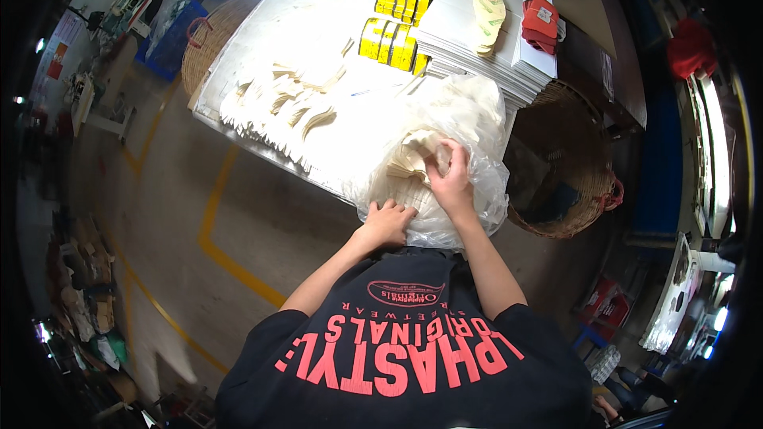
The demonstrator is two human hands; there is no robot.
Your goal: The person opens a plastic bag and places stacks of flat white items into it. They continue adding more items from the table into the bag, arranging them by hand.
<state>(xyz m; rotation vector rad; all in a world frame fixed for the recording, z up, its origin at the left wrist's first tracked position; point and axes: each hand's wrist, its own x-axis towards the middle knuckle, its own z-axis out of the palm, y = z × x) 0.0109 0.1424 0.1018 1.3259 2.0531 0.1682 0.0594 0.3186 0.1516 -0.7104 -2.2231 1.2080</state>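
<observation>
Shirt: black T-shirt with red lettering [397, 349] fills the lower frame, nearest the camera; both forearms rise from it toward the bench edge.
Right hand: right hand [451, 179] is curled closed around a bundle of cream flat cut pieces [413, 160], pinching their ends inside the bag mouth.
Left hand: left hand [388, 221] lies flat, fingers spread, pressing the bag's near side; it grips nothing.
Bag: thin clear crumpled plastic bag [469, 123] sits at the near edge of the white-topped bench [262, 24], bulging over the rim.
Spread pieces: rows of pale cut pieces fanned out [278, 107] lie left of the bag, near it.
Beyond: yellow banded bundles [393, 24], a stack of white flat sheets [477, 56] carrying a pale shoe insole [489, 20] and a red folded item [540, 24].
Baskets: brown woven basket [564, 167] stands just right of the bag, another woven basket [211, 44] at the far left.
Risk, slip: the bundle is held only at one end, so loose pieces could likely fan out and drop.
Risk, bag: overhanging the edge, the bag may slide off if the flat hand lifts.
Risk, tear: thin film could rip against the stack.
</observation>
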